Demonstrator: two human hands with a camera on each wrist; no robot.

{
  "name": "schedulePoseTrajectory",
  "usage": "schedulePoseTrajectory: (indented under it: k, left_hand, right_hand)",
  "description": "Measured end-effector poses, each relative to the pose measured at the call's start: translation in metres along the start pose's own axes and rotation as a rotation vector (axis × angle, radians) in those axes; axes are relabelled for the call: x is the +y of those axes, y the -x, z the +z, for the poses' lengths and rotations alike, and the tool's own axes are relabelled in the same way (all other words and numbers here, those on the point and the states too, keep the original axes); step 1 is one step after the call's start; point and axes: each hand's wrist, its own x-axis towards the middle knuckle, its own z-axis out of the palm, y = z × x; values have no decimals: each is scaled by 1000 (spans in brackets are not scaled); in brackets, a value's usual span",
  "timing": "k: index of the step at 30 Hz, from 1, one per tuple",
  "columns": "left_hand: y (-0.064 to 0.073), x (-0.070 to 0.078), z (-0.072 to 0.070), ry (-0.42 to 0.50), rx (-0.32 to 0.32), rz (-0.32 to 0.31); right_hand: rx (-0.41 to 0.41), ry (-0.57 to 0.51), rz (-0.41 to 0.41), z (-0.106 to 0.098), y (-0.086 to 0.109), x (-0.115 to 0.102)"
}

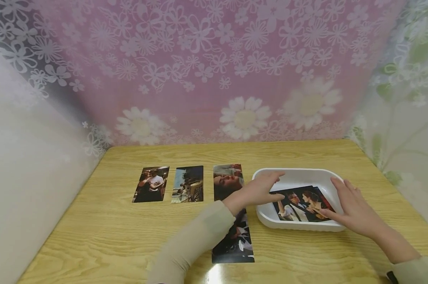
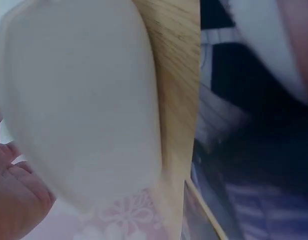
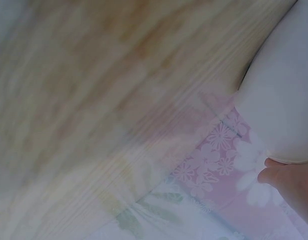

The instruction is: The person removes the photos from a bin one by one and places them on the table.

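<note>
A white plastic tray (image 1: 304, 225) sits on the right of the table with a few picture cards (image 1: 299, 205) lying in it; the top one shows a couple. My left hand (image 1: 259, 190) hovers over the tray's left side, fingers spread and thumb above the cards. At the opposite side is my right hand (image 1: 357, 209), its fingers by the right rim and its thumb near the cards' corner. Neither hand visibly grips anything. In the left wrist view the tray wall (image 2: 83, 100) stands beside my left hand (image 2: 16, 195). My right fingers (image 3: 289, 180) appear by the rim in the right wrist view.
Left of the tray, a couple card (image 1: 150, 184) and a blue-sky card (image 1: 187, 184) lie side by side on the wooden table (image 1: 103, 228). A face card (image 1: 227, 179) and a dark card (image 1: 235, 244) lie in a column, partly under my left arm. Flowered cloth surrounds the table.
</note>
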Motion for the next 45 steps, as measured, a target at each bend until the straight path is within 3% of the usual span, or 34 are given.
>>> schedulePoseTrajectory:
  k: [4, 8, 13, 17, 26, 34, 40, 45]
  left_hand:
    - [-14, 5, 9, -46, -60, -37]
    - [-24, 9, 20, -157, -145, -122]
    - [-27, 11, 31, -264, -235, -257]
    - [-27, 11, 35, -286, -259, -304]
    - [-28, 9, 35, -228, -241, -275]
    - [-27, 8, 34, -212, -176, -221]
    - [-25, 7, 30, -211, -100, -151]
    - [-25, 6, 28, -224, -91, -88]
  right_hand:
    - [9, 0, -9, 1, 0, -1]
    - [10, 0, -10, 1, -1, -1]
    - [12, -5, -14, 2, 0, 0]
    - [9, -6, -10, 3, 1, 0]
    - [9, 7, 2, 2, 0, -1]
    - [10, 7, -3, 2, 1, 0]
    - [22, 9, -15, 3, 1, 1]
    - [26, 20, -16, 3, 1, 2]
